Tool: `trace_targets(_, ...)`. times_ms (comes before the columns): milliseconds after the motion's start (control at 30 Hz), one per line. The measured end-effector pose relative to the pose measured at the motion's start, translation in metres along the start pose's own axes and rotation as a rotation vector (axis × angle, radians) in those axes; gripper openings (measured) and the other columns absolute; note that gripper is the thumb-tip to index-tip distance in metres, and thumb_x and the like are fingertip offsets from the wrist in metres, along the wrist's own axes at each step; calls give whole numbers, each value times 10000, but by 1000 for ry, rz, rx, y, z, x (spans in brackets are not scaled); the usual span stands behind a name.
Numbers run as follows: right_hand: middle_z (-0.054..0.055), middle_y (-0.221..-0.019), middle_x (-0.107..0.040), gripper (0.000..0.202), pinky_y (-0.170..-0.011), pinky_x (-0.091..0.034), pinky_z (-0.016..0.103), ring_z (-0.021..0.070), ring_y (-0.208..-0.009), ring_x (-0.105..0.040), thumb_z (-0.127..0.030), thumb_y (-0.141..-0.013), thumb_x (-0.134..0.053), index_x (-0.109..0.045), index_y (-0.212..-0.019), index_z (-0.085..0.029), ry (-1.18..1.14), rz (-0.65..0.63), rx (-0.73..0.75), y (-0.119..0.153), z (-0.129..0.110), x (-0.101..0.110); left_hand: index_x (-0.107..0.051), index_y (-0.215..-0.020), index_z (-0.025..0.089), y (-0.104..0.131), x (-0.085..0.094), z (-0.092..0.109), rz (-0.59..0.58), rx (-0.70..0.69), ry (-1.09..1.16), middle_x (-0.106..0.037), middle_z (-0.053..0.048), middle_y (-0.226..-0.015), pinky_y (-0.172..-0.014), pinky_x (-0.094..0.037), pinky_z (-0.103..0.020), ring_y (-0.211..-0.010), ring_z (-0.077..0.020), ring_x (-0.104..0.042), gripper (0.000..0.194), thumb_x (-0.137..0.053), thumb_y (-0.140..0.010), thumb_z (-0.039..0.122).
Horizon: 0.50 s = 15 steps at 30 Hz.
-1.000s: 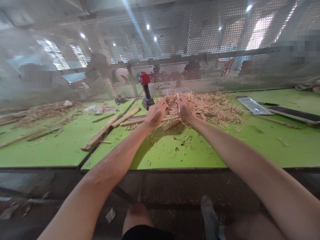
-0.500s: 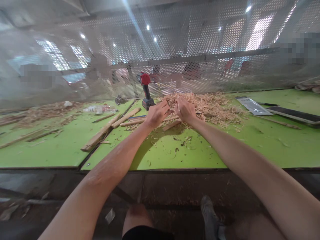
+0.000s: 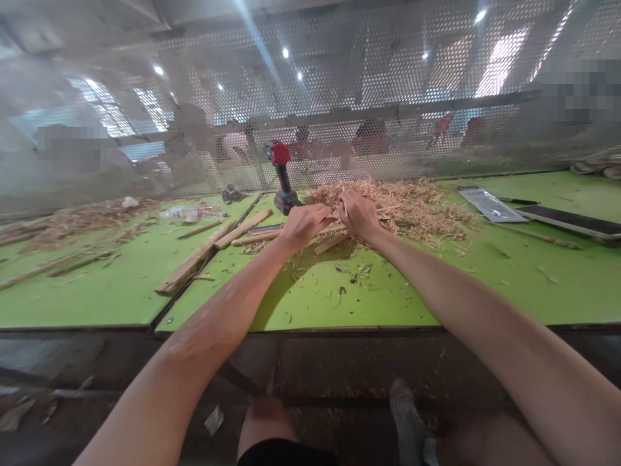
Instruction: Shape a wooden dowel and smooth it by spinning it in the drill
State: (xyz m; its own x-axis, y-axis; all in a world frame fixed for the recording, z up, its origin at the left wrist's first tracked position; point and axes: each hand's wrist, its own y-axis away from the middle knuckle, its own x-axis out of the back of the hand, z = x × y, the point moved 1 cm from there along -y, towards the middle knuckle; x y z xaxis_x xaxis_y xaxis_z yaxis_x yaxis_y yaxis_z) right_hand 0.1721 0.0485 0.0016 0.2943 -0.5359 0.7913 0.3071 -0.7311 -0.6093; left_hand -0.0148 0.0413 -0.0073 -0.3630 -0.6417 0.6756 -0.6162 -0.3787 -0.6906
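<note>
While right grip (image 3: 359, 213) pinches a pale stick (image 3: 345, 210), left grip (image 3: 305, 226) unclear, shavings (image 3: 427, 210) on green table (image 3: 378, 301), mesh screen (image 3: 330, 77)

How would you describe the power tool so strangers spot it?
On the green table, find the larger shavings heap. Just left of it, beyond the left hand, stands the power tool, red-topped and dark-handled, unlike the pale wood nearby.

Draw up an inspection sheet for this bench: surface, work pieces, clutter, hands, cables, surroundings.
Surface: green tabletop, littered, split by a dark seam.
Work pieces: thin pale piece, held; short wood piece, lying just in front of the hands.
Clutter: shavings heap, upright drill, silver packet, dark slab.
Hands: left hand bent, grip hidden; right hand closed on the thin pale piece.
Cables: nothing seen.
Surroundings: perforated screen behind the tabletop.
</note>
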Motion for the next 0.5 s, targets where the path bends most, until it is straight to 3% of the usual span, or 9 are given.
trace_targets(300, 139, -1139, -671, 319, -643, -257, 314, 196, -829, -544, -182, -1045, -358, -661, -1124, -121, -27, -1, 7, 1, 0, 1, -738, -858, 159, -1, 3, 1, -85, 50, 41, -721, -71, -769, -561, -319, -286, -680, -180, -618, 317, -485, -1040, 221)
trace_targets(500, 139, -1149, -665, 324, -659, -251, 321, 194, -839, -530, -198, -1056, -355, -662, -1122, -119, -42, -2, 10, 1, 1, 0, -705, -805, 161, -2, 0, 1, -67, 101, 17, -712, -76, -760, -566, -303, -299, -680, -190, -605, 302, -483, -1011, 157)
